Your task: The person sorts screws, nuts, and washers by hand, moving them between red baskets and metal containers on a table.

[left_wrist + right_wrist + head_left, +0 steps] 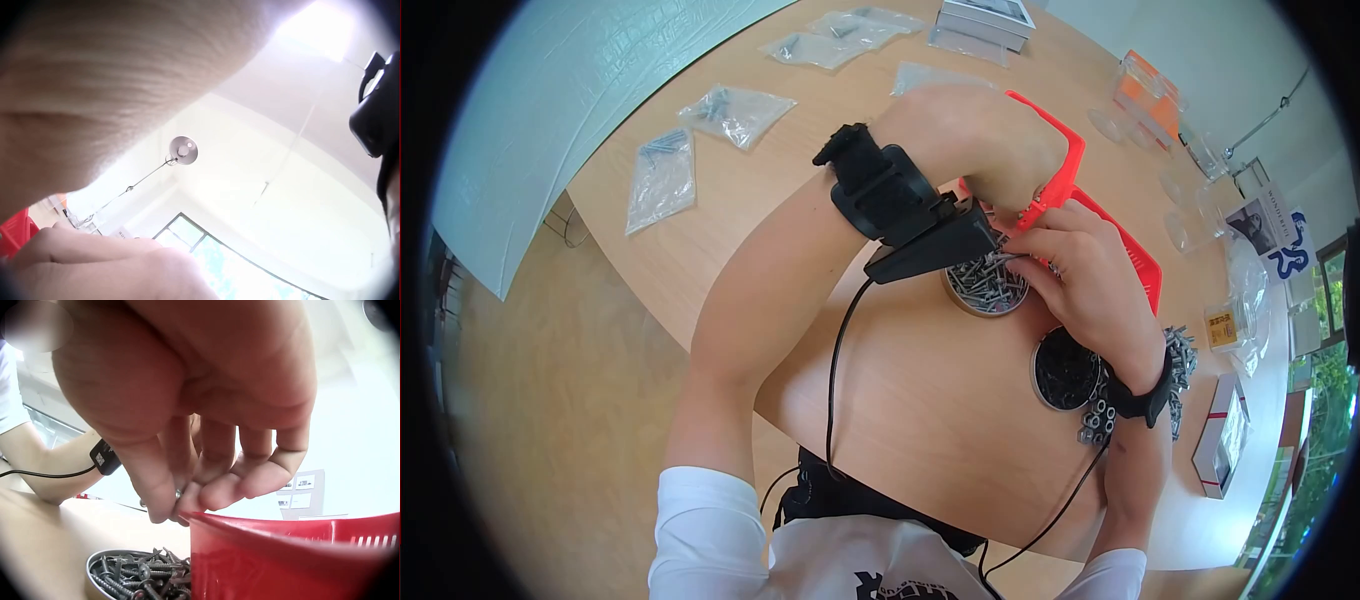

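My left hand (980,135) is bent over at the wrist and grips a tilted red plastic basket (1068,165); its fingers are mostly hidden. A few small screws lie at the basket's lower corner. Just beside that corner, my right hand (1085,275) has its thumb and fingertips together. A bit of shiny metal, apparently a screw (178,494), shows between them in the right wrist view, close over the red rim. Below both hands stands a round tin (951,291) filled with screws (990,284).
More red slatted basket wall (1138,255) shows behind the right hand. A round black-filled dish (1065,370), loose nuts (1097,418) and a heap of bolts (1180,360) lie near the right wrist. Plastic bags (735,112) of hardware lie at the left and back; a white box (985,22) stands behind.
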Tool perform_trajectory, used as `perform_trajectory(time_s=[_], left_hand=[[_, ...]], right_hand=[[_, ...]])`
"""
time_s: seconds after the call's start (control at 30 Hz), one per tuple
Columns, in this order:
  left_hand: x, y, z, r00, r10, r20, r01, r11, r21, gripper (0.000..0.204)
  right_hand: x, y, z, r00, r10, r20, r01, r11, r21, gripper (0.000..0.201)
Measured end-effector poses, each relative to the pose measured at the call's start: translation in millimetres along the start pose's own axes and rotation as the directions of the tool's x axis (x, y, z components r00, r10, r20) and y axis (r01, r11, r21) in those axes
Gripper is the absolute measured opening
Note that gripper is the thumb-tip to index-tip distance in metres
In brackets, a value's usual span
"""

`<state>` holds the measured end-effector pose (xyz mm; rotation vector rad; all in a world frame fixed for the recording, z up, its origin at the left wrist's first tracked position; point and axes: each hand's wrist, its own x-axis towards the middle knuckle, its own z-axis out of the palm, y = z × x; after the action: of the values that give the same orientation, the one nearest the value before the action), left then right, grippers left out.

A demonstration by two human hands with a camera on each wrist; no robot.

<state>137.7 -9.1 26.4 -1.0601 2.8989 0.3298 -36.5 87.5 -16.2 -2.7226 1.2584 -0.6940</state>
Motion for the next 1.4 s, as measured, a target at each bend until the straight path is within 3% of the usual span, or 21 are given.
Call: perform_trajectory(time_s=[0.27, 0.37, 0.67, 0.87, 0.97, 1.07, 1.27, 1.4], left_hand=[[-0.6, 2.7, 7.3, 0.999, -0.01, -0.032, 0.008, 0.999, -0.038, 0.016], [-2.4, 9.8, 7.0, 0.999, -0.045, 0.006, 0.046, 0.998, -0.037, 0.024], [-11.0, 23.3, -5.9, 0.994, -0.032, 0.101, 0.034, 0.999, -0.022, 0.022], [-10.8, 19.7, -5.5, 0.993, -0.115, 0.039, 0.118, 0.991, -0.062, 0.022], [-15.1, 5.5, 8.4, 0.976, 0.068, -0.208, -0.064, 0.998, 0.026, 0.023], [-10.4, 16.6, -8.0, 0.995, -0.092, 0.028, 0.092, 0.996, -0.008, 0.026], [-11.7, 9.0, 0.8, 0.997, 0.029, -0.078, -0.027, 0.999, 0.028, 0.029], [-13.5, 9.4, -0.3, 0.999, 0.0, -0.034, 0.0, 1.0, -0.001, 0.027]], right_hand=[[-1.6, -5.1, -23.4, 0.997, 0.069, 0.033, -0.069, 0.998, 0.008, 0.017], [-3.4, -4.1, -28.5, 0.995, 0.084, 0.045, -0.084, 0.996, 0.011, 0.018], [-3.0, -3.1, -22.1, 0.997, 0.06, 0.051, -0.061, 0.998, 0.014, 0.016], [-0.9, -5.5, -8.3, 0.999, 0.008, 0.044, -0.007, 0.999, -0.037, 0.013], [1.0, -10.7, -5.0, 0.998, -0.01, 0.066, 0.013, 0.999, -0.05, 0.013], [0.9, -10.4, -0.1, 0.997, -0.03, 0.073, 0.034, 0.999, -0.042, 0.014], [1.4, -8.9, -3.1, 0.998, -0.029, 0.057, 0.03, 0.999, -0.021, 0.014], [-0.4, -7.6, -6.9, 0.997, -0.001, 0.078, 0.004, 0.999, -0.036, 0.015]])
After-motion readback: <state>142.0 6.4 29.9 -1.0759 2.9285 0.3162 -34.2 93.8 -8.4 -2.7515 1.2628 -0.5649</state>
